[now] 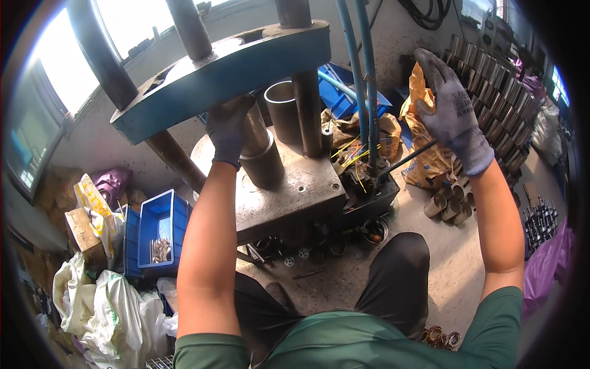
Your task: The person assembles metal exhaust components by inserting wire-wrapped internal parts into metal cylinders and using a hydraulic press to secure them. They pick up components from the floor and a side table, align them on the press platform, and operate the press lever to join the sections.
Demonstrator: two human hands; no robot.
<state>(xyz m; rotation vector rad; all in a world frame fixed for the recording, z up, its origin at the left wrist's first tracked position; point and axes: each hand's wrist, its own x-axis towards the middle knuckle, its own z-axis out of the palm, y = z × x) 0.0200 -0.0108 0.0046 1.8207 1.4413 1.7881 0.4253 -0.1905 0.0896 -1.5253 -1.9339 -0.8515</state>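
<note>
Where left hand (224,133) touches, cylinder (255,130) rightward

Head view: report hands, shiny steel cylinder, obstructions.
Left grey-gloved hand against shiny steel cylinder, grip partly hidden. Right grey-gloved hand open, near black metal lever. Blue metal press plate hides cylinder's top.

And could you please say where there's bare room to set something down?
The press bed is bare between its front edge and the near cylinder. Floor is free between the right knee and the short metal rings. Crowded: the left side, with blue bins and white sacks.
</note>
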